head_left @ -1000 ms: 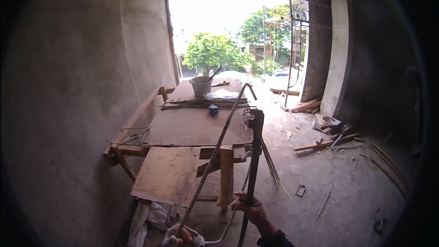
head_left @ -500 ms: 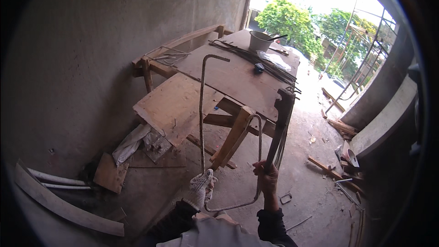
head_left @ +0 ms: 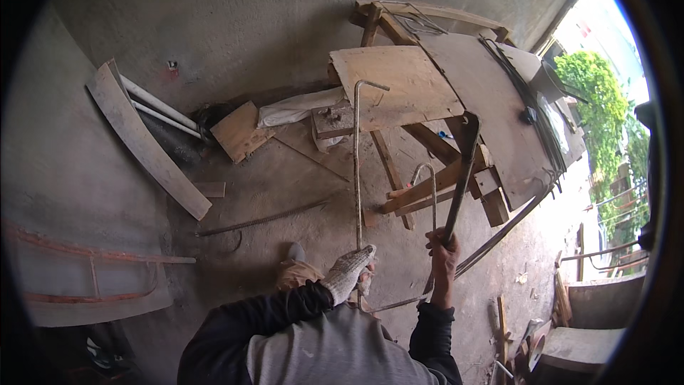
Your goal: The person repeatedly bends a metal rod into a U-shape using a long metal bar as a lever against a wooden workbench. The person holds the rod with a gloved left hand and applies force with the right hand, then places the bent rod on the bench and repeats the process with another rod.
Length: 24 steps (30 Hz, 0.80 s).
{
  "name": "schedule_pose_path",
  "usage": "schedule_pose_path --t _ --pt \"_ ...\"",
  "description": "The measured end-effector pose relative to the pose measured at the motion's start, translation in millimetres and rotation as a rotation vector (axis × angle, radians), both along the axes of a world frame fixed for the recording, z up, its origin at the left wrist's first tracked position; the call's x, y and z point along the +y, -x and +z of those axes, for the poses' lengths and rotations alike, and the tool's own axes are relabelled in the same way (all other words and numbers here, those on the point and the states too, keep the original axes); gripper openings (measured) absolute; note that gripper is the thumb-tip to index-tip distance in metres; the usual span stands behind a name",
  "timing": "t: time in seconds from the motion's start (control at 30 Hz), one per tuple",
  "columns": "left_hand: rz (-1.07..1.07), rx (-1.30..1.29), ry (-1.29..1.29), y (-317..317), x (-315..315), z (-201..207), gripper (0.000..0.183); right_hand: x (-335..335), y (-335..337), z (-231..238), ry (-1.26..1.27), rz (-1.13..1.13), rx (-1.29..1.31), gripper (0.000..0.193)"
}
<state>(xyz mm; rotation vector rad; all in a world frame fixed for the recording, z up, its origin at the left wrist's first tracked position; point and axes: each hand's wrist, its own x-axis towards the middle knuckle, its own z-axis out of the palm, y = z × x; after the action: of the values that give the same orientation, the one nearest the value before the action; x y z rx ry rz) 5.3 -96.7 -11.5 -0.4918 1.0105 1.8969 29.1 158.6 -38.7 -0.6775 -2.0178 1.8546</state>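
Observation:
My left hand (head_left: 349,272), in a white knitted glove, is closed around a bent steel bar (head_left: 358,164). The bar stands upright with a hook at its top, and turns below into a U that rises again on the right to a second hook. My bare right hand (head_left: 443,253) grips the handle of a dark rebar bending wrench (head_left: 463,175), whose notched head points up and away. The wrench's head overlaps the table edge in view; I cannot tell if they touch. Part of the bar's lower run is hidden behind my left hand and shirt.
A wooden worktable (head_left: 484,78) bears thin bars (head_left: 524,89) and a bucket (head_left: 547,84). Planks (head_left: 427,192) stick out beneath it. At left are a curved board (head_left: 146,142), white pipes (head_left: 160,107) and a rusty metal frame (head_left: 92,271). A ribbed rod (head_left: 263,219) lies on the floor.
My view has swung left, so the worktable sits farther right and more of the left wall and floor shows. Both hands keep their grip on the bent bar and the wrench.

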Motion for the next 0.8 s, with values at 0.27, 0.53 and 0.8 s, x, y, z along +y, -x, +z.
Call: schedule_pose_path --t 0.27,0.53,0.8 --pt "-0.001 -0.106 -0.171 -15 0 -26 0.029 8 18 1 -0.165 0.156 -0.195 0.004" --pt "-0.060 -0.198 -0.238 -20 6 -40 0.030 25 17 0 -0.221 0.192 -0.218 0.006" --pt "-0.002 -0.218 -0.392 -20 23 -30 0.028 41 32 14 -0.398 0.214 -0.197 0.013"
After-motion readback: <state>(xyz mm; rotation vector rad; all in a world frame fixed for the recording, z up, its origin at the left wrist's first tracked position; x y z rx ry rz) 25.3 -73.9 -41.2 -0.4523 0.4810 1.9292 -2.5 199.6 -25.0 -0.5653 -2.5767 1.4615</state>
